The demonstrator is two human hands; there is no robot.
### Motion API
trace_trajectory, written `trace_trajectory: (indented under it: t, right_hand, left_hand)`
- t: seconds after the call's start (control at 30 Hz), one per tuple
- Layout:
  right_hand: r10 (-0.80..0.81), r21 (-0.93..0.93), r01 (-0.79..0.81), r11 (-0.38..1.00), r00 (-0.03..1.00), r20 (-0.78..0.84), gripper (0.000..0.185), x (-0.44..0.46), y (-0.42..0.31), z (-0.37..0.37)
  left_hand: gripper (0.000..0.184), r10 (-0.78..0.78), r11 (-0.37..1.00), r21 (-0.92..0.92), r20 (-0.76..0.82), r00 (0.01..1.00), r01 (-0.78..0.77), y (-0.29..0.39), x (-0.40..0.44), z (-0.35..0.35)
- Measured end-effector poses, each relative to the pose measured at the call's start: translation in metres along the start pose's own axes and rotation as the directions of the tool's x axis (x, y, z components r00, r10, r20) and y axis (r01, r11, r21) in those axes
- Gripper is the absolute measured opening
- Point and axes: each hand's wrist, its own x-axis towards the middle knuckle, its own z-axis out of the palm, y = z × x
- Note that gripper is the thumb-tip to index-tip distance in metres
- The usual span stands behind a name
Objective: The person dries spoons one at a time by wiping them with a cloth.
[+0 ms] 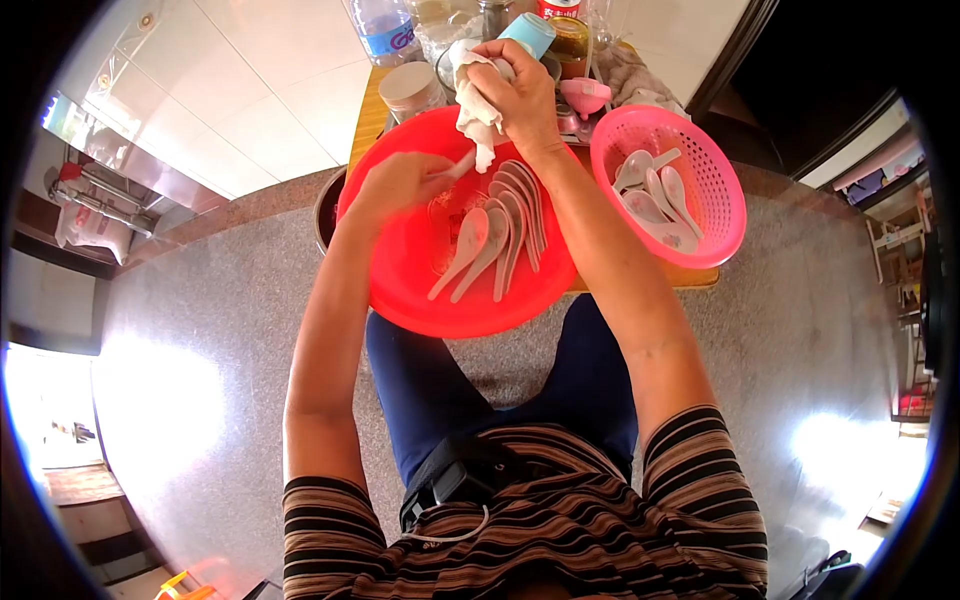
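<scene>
Over the left side of a red plastic basin (400,285), my left hand (395,190) is closed on a pale soup spoon (460,168); motion blurs its fingers. Higher up, my right hand (520,95) grips a crumpled white cloth (478,105), whose end dangles over the basin. Several white soup spoons (510,230) lie overlapping in a fanned row inside the basin, handles toward me. To the right, a pink perforated basket (722,200) holds several more soup spoons (655,215).
A wooden table (700,277) carries the basin and basket. Behind them stand a lidded jar (412,88), a large plastic bottle (385,35), a light blue cup (530,35) and a pink funnel-like item (585,97). A dark pot (328,210) shows left of the basin.
</scene>
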Motion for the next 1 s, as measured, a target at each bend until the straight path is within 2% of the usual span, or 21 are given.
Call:
trace_trajectory:
  t: [0.03,0.1,0.23,0.3,0.33,0.4,0.43,0.5,0.53,0.57,0.6,0.63,0.7,0.73,0.77,0.83,0.87,0.9,0.93,0.97,1.0]
  right_hand:
    - [-0.003,-0.008,0.003,1.0,1.0,0.002,0.031,-0.001,-0.003,0.0]
    - [-0.004,-0.012,0.004,1.0,1.0,0.0,0.031,-0.002,-0.003,0.0]
    - [0.007,0.003,-0.007,1.0,1.0,0.015,0.03,-0.002,-0.005,-0.001]
    - [0.014,0.006,-0.014,1.0,1.0,-0.007,0.03,-0.001,-0.006,-0.001]
    - [0.001,0.019,-0.001,1.0,1.0,-0.014,0.03,-0.001,-0.005,-0.002]
    - [-0.009,0.032,0.01,0.999,1.0,-0.023,0.029,0.0,-0.003,-0.003]
    - [-0.04,0.021,0.041,0.999,0.999,-0.028,0.03,0.001,-0.002,-0.003]
    - [-0.066,0.011,0.067,0.998,0.997,-0.033,0.031,0.003,0.0,-0.003]
    - [-0.064,0.034,0.066,0.997,0.996,-0.054,0.034,0.003,0.0,-0.002]
    - [-0.061,0.056,0.066,0.996,0.995,-0.076,0.036,0.003,0.0,-0.002]
    - [-0.163,0.124,0.173,0.977,0.983,-0.083,0.021,0.002,-0.003,0.002]
    - [-0.161,0.123,0.17,0.978,0.983,-0.084,0.021,0.001,-0.003,0.001]
    - [-0.03,0.147,0.032,0.989,0.999,-0.016,0.027,0.004,0.0,-0.003]
    - [0.019,0.161,-0.025,0.987,0.999,0.039,0.038,0.01,0.012,-0.001]
    - [0.019,0.157,-0.025,0.987,0.999,0.04,0.038,0.013,0.018,-0.004]
    - [0.092,0.368,-0.188,0.91,0.96,0.264,0.041,0.014,0.021,-0.01]
    - [0.094,0.368,-0.192,0.91,0.958,0.269,0.041,0.013,0.022,-0.01]
    - [0.094,0.485,-0.2,0.851,0.968,0.233,0.046,0.012,0.022,-0.008]
    - [0.1,0.594,-0.198,0.779,0.976,0.195,0.052,0.013,0.022,-0.007]
    - [0.098,0.593,-0.197,0.781,0.976,0.196,0.052,0.014,0.021,-0.007]
    - [0.145,0.645,-0.23,0.729,0.972,0.183,0.042,0.015,0.019,-0.008]
  left_hand:
    - [0.026,-0.001,1.0,0.002,0.003,1.0,0.001,0.003,-0.001,0.0]
    - [0.038,-0.235,0.876,0.465,0.182,0.955,0.128,0.013,-0.002,0.0]
    - [0.047,-0.168,0.898,0.44,0.287,0.943,0.026,0.013,-0.002,0.015]
    - [0.041,0.124,0.971,0.156,0.33,0.936,-0.183,0.013,0.0,0.019]
    - [0.041,0.123,0.971,0.154,0.334,0.935,-0.183,0.014,0.003,0.018]
    - [0.033,-0.164,0.943,0.322,0.218,0.962,0.087,0.015,0.009,0.014]
    - [0.033,-0.165,0.943,0.321,0.221,0.961,0.088,0.015,0.01,0.014]
    - [0.032,-0.382,0.884,0.353,0.169,0.908,0.307,0.015,0.011,0.014]
    - [0.032,-0.384,0.884,0.353,0.173,0.907,0.307,0.015,0.011,0.014]
    - [0.035,-0.46,0.835,0.415,0.165,0.872,0.362,0.014,0.012,0.014]
    - [0.037,-0.532,0.779,0.473,0.15,0.833,0.412,0.014,0.012,0.014]
    - [0.037,-0.531,0.78,0.472,0.153,0.833,0.411,0.014,0.011,0.012]
    - [0.039,-0.415,0.855,0.43,0.233,0.88,0.289,0.013,0.01,0.007]
    - [0.039,-0.413,0.857,0.428,0.233,0.88,0.288,0.015,0.011,0.006]
    - [0.038,-0.44,0.854,0.425,0.285,0.852,0.299,0.017,0.013,0.006]
    - [0.037,-0.467,0.852,0.421,0.338,0.817,0.312,0.017,0.014,0.007]
    - [0.036,-0.487,0.804,0.471,0.17,0.856,0.364,0.015,0.014,0.007]
    - [0.036,-0.487,0.75,0.509,-0.006,0.873,0.422,0.013,0.013,0.006]
    - [0.036,-0.489,0.749,0.508,-0.01,0.872,0.426,0.01,0.011,0.006]
    - [0.034,-0.423,0.793,0.454,-0.071,0.903,0.406,0.005,0.01,0.007]
    - [0.033,-0.355,0.834,0.401,-0.134,0.925,0.378,0.009,0.009,0.004]
